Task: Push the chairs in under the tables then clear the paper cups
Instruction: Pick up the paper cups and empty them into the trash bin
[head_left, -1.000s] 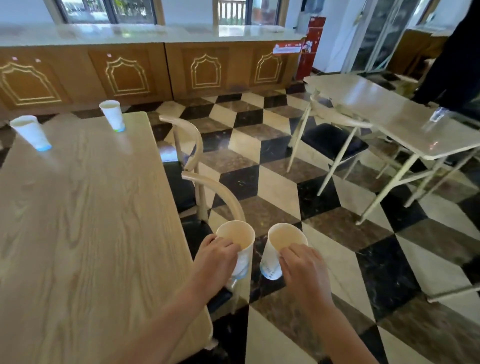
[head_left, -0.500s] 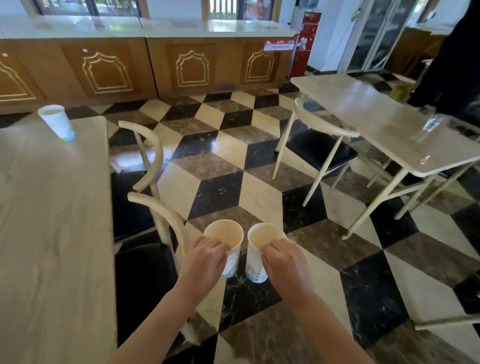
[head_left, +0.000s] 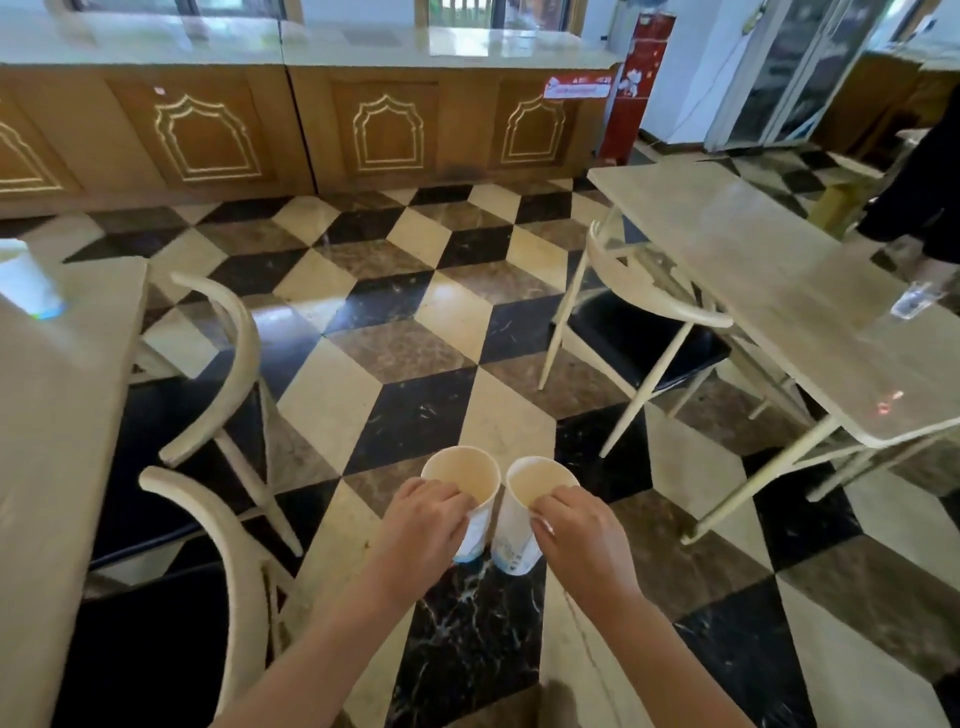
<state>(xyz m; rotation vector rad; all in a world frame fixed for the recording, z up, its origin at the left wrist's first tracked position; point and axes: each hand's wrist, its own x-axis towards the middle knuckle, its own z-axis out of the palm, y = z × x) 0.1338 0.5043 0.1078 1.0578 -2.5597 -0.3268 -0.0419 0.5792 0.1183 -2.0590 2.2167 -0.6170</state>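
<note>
My left hand (head_left: 423, 525) grips a white paper cup (head_left: 464, 480) by its rim, and my right hand (head_left: 582, 530) grips a second white paper cup (head_left: 522, 519) the same way. Both cups are upright, side by side over the checkered floor, and look empty. A third paper cup (head_left: 26, 283) stands on the wooden table (head_left: 47, 441) at the left edge. Two cream chairs with black seats, the near chair (head_left: 218, 561) and the far chair (head_left: 234, 353), sit tucked against that table.
A second light table (head_left: 795, 291) stands at right with a cream chair (head_left: 644, 322) tucked partly under it and a clear glass (head_left: 914, 299) on top. A person in dark clothes (head_left: 919, 192) stands at the far right. Wooden cabinets (head_left: 384, 130) line the back wall.
The view has swung to the right: the left table and its cups have slid toward the left edge, one cup now out of sight. Both hands still hold their cups.
</note>
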